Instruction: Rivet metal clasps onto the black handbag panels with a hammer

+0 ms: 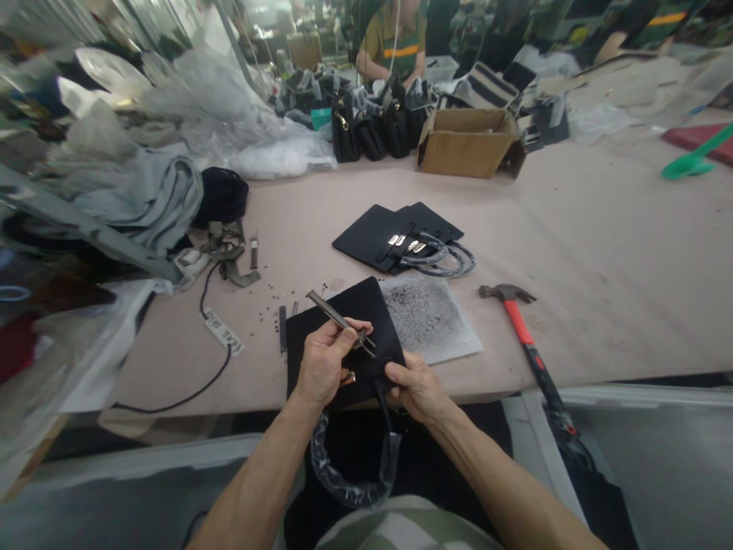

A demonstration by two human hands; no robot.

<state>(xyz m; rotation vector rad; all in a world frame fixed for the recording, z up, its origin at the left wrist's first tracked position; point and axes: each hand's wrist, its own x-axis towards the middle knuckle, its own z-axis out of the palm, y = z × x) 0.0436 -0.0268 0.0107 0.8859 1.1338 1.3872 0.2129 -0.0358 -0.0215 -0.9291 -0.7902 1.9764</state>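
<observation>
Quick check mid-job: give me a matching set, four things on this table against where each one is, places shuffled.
Things:
1. hammer
2. box
3. metal tool
4. cable

Places:
a. in the left hand
b. at the table's far side, open
c. flat on the table, right of the grey pad
d. left of the bag

Pairs: 1-c, 2-b, 3-a, 4-d

Worn on the head, facing forward and down across the table (573, 229), close above the left hand (324, 367) and right hand (418, 391) at its near edge.
</observation>
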